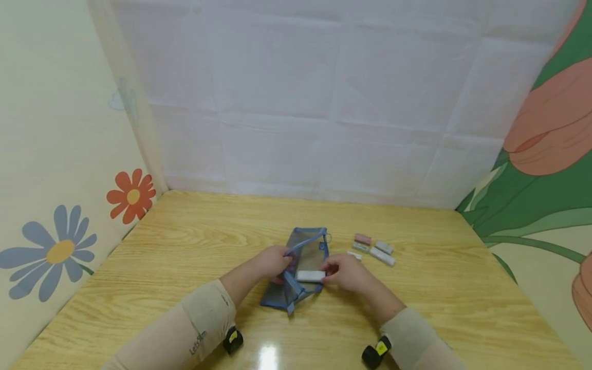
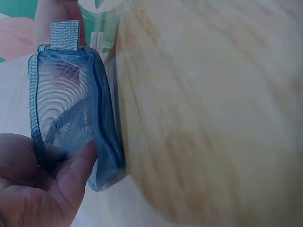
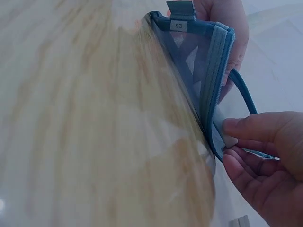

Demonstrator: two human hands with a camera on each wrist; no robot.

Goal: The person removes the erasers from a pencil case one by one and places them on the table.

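A blue-edged mesh zip pouch (image 1: 311, 253) lies on the table with its mouth spread apart. My left hand (image 1: 273, 263) grips the pouch's left side; in the left wrist view, thumb and fingers of that hand (image 2: 42, 189) pinch the mesh wall (image 2: 66, 101). Between the thumb and fingertips of my right hand (image 1: 348, 272) is the end of a white rectangular block (image 1: 310, 276), which looks like an eraser. The block lies at the pouch's opening. In the right wrist view, the pouch's zip edge (image 3: 215, 75) hides part of the white block (image 3: 229, 140).
Right of the pouch lie several small blocks: a pink one (image 1: 363, 239), a pale green one (image 1: 361, 247), a grey-white one (image 1: 384, 247) and a longer white one (image 1: 382, 257). Another white block (image 1: 354, 255) is partly behind my right hand. A white sheet (image 1: 277, 154) hangs behind the table.
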